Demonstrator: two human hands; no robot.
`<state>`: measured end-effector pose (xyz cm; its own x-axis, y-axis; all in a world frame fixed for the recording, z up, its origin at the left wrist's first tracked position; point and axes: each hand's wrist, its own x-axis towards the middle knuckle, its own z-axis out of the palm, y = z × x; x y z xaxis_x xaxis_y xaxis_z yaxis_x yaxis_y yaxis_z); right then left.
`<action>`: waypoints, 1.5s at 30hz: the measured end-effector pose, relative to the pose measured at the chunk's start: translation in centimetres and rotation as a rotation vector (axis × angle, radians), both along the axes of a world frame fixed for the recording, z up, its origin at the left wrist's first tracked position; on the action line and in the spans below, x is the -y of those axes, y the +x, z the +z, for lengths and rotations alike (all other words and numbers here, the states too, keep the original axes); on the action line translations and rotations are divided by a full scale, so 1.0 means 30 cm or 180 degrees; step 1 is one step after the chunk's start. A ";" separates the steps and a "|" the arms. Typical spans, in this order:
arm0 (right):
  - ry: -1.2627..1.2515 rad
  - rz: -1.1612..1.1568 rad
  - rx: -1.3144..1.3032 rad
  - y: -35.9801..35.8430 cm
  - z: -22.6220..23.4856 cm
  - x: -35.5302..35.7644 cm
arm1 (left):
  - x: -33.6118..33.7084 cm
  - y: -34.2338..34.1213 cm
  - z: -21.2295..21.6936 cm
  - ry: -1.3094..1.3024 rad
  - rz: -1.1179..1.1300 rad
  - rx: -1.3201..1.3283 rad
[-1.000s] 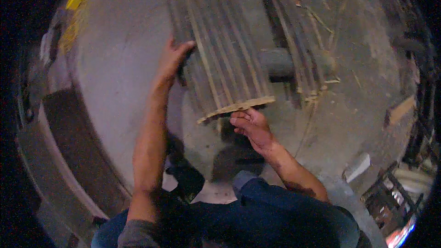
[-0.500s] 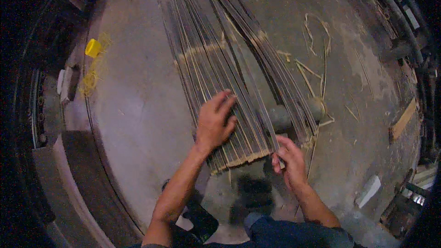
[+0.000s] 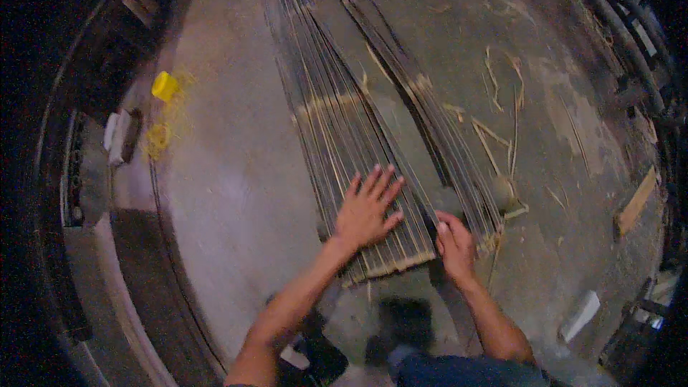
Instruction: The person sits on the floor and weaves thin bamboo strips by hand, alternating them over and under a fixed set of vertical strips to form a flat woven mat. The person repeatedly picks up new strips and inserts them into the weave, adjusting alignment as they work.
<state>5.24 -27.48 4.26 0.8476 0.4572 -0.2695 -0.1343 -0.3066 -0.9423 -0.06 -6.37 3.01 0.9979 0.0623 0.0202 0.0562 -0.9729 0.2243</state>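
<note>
Now spreads the left hand [image 3: 364, 218] flat near the centre of the frame, fingers open and fanned, over a wide panel of long, thin, dark strips crossed by straw-coloured bands [image 3: 349, 149]. Pinches with the right hand [image 3: 456, 242], thumb and fingers closed, at a long, narrow, dark strip [image 3: 424, 203] along the right edge of the panel, near its lower right corner; cannot tell, in the blur, exactly how much of the strip lies between the fingertips. Seems, by this, to steady the panel from above while drawing the side strip into line, a step probably not finished yet. To place the panel: from the upper edge of the frame down to just below centre, above a grey concrete floor [image 3: 229, 197], left of a similar, narrower bundle of dark strips [image 3: 464, 145]. Against half a second ago, flattens and splays the left fingers, then bent, and no longer shows the pale end below the right fingers. Against one second ago, has the left hand on top of the panel instead of at its left side, and the right at the corner instead of under the middle of the lower edge.
</note>
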 end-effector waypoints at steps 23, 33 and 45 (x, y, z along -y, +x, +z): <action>0.0432 -0.0363 -0.1449 -0.052 -0.021 0.135 | -0.005 0.012 0.049 0.0098 -0.0035 -0.0092; 0.0583 -0.0706 -0.2249 -0.099 -0.002 0.143 | 0.004 0.006 0.017 -0.0064 0.0224 0.0337; 0.0687 -0.1182 -0.1941 -0.112 0.012 0.100 | 0.000 0.002 0.020 -0.0028 0.0154 0.0337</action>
